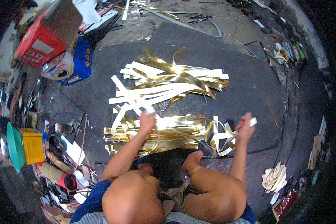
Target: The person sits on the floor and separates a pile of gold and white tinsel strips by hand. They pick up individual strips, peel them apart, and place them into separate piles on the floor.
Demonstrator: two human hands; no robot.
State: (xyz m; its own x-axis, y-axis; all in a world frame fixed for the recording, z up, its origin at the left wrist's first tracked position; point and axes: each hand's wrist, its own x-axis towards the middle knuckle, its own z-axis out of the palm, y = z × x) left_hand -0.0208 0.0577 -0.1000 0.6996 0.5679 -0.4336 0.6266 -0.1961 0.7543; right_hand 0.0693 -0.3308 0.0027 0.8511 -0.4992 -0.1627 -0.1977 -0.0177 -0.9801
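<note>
My left hand [147, 123] is closed on a white-backed strip [134, 98] slanting up from the far pile. Beneath it lies a stack of shiny gold strips [175, 138], laid roughly parallel. My right hand [245, 128] is closed around a strip whose short white end [253, 121] sticks out past the fist. Between that hand and the stack, curled gold and white strips [218, 138] loop above the mat. Farther out, a loose pile of gold and white strips [183, 80] lies crisscrossed.
A dark mat [257, 89] covers the floor. At the far left are a red box [44, 48] and a blue box [78, 61]. Nearer left, a yellow container [32, 145] and a cardboard tube [54, 174] sit among scraps. A crumpled cream bundle [274, 178] lies at the right.
</note>
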